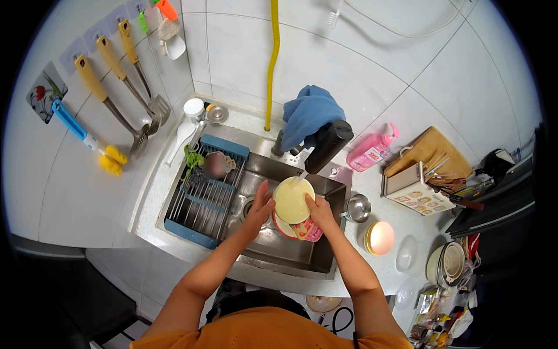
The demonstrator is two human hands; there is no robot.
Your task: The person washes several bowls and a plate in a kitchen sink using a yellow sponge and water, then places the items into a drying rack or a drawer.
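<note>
A round pale yellow plate (290, 200) is tilted under the black faucet (328, 146), where a thin stream of water meets its upper edge. My right hand (321, 213) grips the plate's right side, thumb over the face. At the plate's left edge is my left hand (257, 214), its fingers stretched and apart; whether it touches the rim I cannot tell. Just below the plate, a red-rimmed dish (283, 228) shows in part, with a pink patterned cloth-like piece (308, 230) beside it. Both are over the steel sink (267, 251).
A blue-ended drying rack (190, 234) with leafy greens (193, 161) fills the sink's left side. A blue cloth (313, 115) drapes the faucet. On the right counter stand a pink soap bottle (369, 151), metal cup (358, 208), stacked bowls (381, 238) and a chopstick holder (418, 192).
</note>
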